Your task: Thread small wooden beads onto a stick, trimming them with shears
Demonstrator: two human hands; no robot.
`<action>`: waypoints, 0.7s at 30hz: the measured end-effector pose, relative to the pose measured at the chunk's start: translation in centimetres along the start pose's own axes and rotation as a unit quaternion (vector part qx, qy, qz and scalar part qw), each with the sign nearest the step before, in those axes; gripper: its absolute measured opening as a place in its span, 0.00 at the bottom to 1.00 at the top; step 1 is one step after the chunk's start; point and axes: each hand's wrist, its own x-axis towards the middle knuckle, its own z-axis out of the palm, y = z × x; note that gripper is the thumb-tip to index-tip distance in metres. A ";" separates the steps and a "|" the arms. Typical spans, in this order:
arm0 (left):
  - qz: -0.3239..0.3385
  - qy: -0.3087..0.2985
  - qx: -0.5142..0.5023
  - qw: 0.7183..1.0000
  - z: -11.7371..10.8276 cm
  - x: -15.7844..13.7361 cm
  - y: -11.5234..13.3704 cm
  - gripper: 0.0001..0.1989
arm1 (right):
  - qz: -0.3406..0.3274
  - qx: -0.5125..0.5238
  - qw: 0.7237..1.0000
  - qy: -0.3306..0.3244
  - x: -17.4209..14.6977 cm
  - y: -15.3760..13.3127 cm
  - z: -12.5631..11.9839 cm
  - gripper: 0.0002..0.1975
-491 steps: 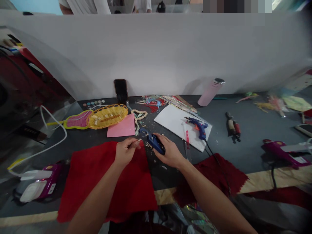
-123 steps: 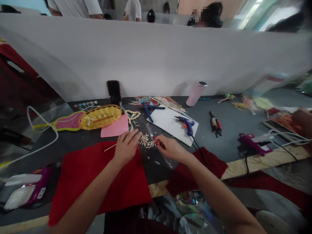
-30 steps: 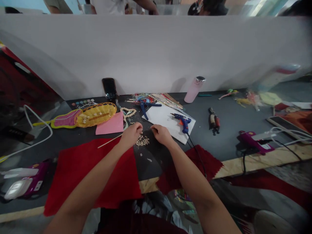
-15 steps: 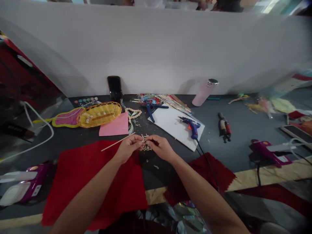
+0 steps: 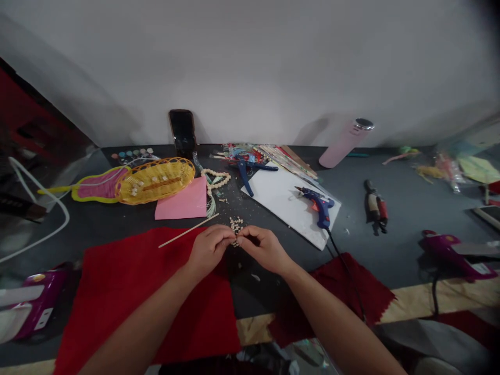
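Observation:
My left hand (image 5: 213, 247) and my right hand (image 5: 263, 247) meet fingertip to fingertip over the dark table. Both are closed in a pinch, and whatever small thing sits between the fingers is too tiny to make out. Just beyond the fingertips lies a small pile of short cut wooden pieces (image 5: 236, 224). A thin wooden stick (image 5: 187, 230) rests to the left, its right end near my left hand. Under my left forearm spreads a red cloth (image 5: 113, 281).
A yellow woven basket (image 5: 167, 179) and pink paper (image 5: 182, 200) lie at left, near a propped phone (image 5: 183, 133). Blue-handled cutters (image 5: 245, 174), a white board (image 5: 273, 192), a corded glue gun (image 5: 318, 203), a pink bottle (image 5: 344, 145) and pliers (image 5: 377, 205) stand or lie beyond and right.
Both hands have shifted slightly toward me relative to the pile, uncovering more of the wooden pieces. The view has tilted down a little. The fingertips stay together.

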 end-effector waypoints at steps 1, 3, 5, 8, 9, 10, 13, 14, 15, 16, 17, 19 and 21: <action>0.020 0.003 0.012 1.000 0.0 -0.1 -0.1 0.07 | 0.007 0.003 1.000 0.002 0.0 0.1 0.1 0.06; 0.044 0.007 0.032 0.998 0.2 -0.2 -0.3 0.07 | 0.013 0.005 1.000 0.010 0.0 0.3 0.2 0.06; 0.045 0.010 0.039 0.998 0.2 -0.2 -0.3 0.07 | 0.010 0.005 1.000 0.014 0.0 0.4 0.3 0.06; 0.029 0.018 0.037 0.999 0.3 -0.3 -0.4 0.07 | -0.003 0.007 1.000 0.003 0.0 0.4 0.2 0.07; 0.027 0.019 0.037 0.999 0.2 -0.3 -0.4 0.07 | -0.007 0.006 1.000 -0.001 0.0 0.3 0.2 0.08; 0.028 0.019 0.039 0.999 0.2 -0.3 -0.4 0.07 | -0.011 0.002 1.000 -0.001 0.0 0.2 0.1 0.08; 0.043 0.018 0.051 0.998 0.2 -0.4 -0.5 0.07 | -0.020 -0.012 1.000 0.005 -0.1 -0.1 0.2 0.07; 0.048 0.020 0.055 0.997 0.2 -0.5 -0.6 0.07 | -0.021 -0.017 1.000 0.008 -0.1 -0.1 0.2 0.07; 0.050 0.024 0.057 0.997 0.3 -0.5 -0.6 0.07 | -0.023 -0.021 0.999 0.011 -0.1 -0.1 0.3 0.07; 0.050 0.026 0.058 0.997 0.3 -0.5 -0.6 0.06 | -0.026 -0.024 0.999 0.013 -0.1 -0.1 0.3 0.07; 0.048 0.028 0.057 0.997 0.3 -0.5 -0.5 0.06 | -0.028 -0.026 0.999 0.014 -0.1 0.0 0.4 0.07; 0.040 0.031 0.049 0.998 0.4 -0.5 -0.4 0.05 | -0.035 -0.028 0.999 0.015 -0.1 0.2 0.4 0.06; 0.034 0.038 0.038 0.998 0.4 -0.5 -0.3 0.05 | -0.038 -0.027 0.999 0.012 -0.1 0.3 0.5 0.06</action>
